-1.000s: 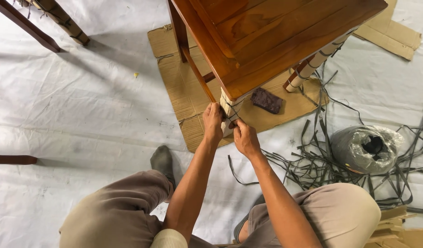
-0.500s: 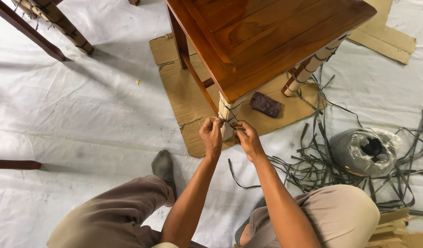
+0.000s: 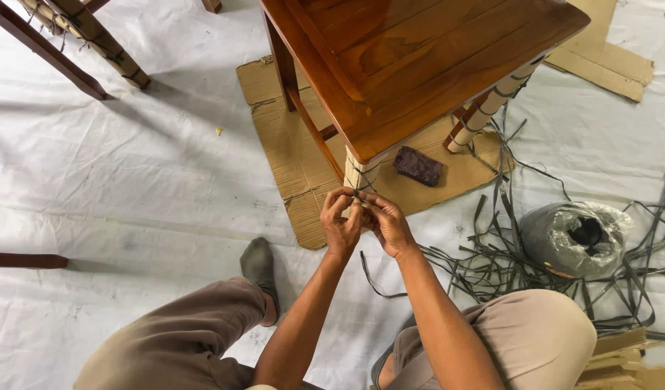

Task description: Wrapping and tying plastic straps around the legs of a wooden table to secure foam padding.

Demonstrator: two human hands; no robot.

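Hands meet at the wrapped table leg (image 3: 355, 180): left hand (image 3: 340, 220) and right hand (image 3: 385, 222) both pinch thin dark strap (image 3: 363, 170) ends. The leg rises toward twelve o'clock, equally near both; strap roll (image 3: 574, 235) lies at three o'clock.

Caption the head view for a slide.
Both hands, left hand and right hand, tie dark strap around padded table leg.

Shiny smooth brown wood table (image 3: 419, 58), rough brown cardboard (image 3: 289, 152) under it, wrinkly white plastic sheet (image 3: 130, 180) on floor, thin grey plastic strips (image 3: 491, 260), crinkly see-through wrap on roll (image 3: 574, 235)
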